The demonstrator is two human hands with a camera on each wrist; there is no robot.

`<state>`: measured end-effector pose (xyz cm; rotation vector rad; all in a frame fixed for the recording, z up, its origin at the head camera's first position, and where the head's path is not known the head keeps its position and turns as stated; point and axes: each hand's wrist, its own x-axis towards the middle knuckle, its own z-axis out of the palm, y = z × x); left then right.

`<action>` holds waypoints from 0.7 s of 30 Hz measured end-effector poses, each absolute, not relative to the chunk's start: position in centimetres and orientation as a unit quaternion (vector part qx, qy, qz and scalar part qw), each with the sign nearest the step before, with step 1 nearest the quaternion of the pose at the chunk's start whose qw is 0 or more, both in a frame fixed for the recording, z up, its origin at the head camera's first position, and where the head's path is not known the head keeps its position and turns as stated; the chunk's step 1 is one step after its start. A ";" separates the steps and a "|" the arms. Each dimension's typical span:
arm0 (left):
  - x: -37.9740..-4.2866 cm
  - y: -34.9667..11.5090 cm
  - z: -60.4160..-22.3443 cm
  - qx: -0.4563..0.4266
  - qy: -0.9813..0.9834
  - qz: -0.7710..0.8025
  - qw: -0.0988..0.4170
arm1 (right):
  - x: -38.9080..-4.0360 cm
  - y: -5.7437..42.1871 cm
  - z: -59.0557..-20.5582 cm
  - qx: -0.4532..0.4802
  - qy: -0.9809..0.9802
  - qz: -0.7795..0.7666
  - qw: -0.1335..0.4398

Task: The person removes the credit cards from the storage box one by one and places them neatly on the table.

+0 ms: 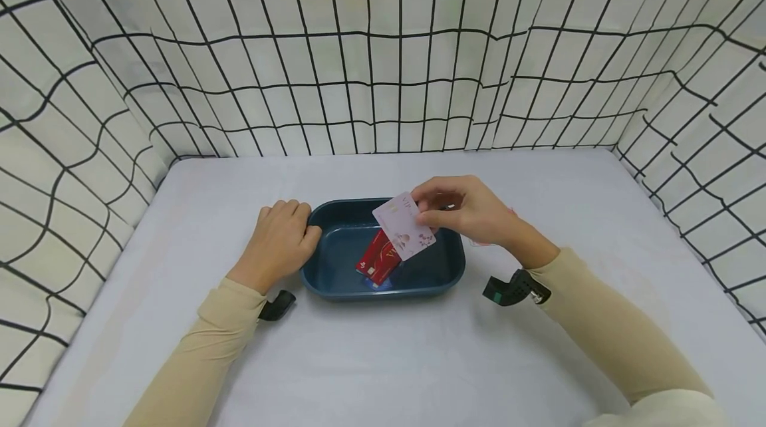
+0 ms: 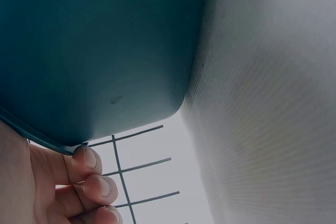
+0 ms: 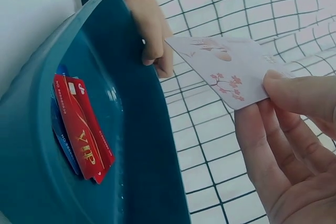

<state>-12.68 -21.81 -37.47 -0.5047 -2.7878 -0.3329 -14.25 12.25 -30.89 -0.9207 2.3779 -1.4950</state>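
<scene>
A dark blue plastic tray (image 1: pixel 335 287) sits on the white table, its wall filling much of the left wrist view. My left hand (image 1: pixel 281 241) grips the rim at its left end, thumb over the edge and fingers (image 2: pixel 97 186) curled outside. Between thumb and fingers my right hand (image 1: pixel 461 207) pinches a pale pink VIP card (image 1: pixel 402 224) by one edge, tilted above the tray. Flower prints show on the card (image 3: pixel 226 66) in the right wrist view. Inside the tray lie red VIP cards (image 3: pixel 84 129) overlapping a blue card (image 3: pixel 65 142).
Partly hidden behind my right wrist, a pale item with red marks (image 1: pixel 481 243) lies on the table. A white backdrop with a black wire grid (image 1: pixel 383 84) stands behind and along both sides. Black wrist straps (image 1: pixel 509 287) hang close to the tabletop.
</scene>
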 end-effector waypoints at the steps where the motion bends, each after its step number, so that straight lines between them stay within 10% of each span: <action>1: -12.7 -21.8 -37.5 -0.175 -0.967 -0.115 0.143 | -14.2 12.4 -30.9 -0.306 0.802 -0.506 0.090; 21: -12.7 -21.8 -37.5 -0.172 -0.968 -0.119 0.141 | -12.9 15.8 -31.8 -0.229 0.808 -0.542 0.031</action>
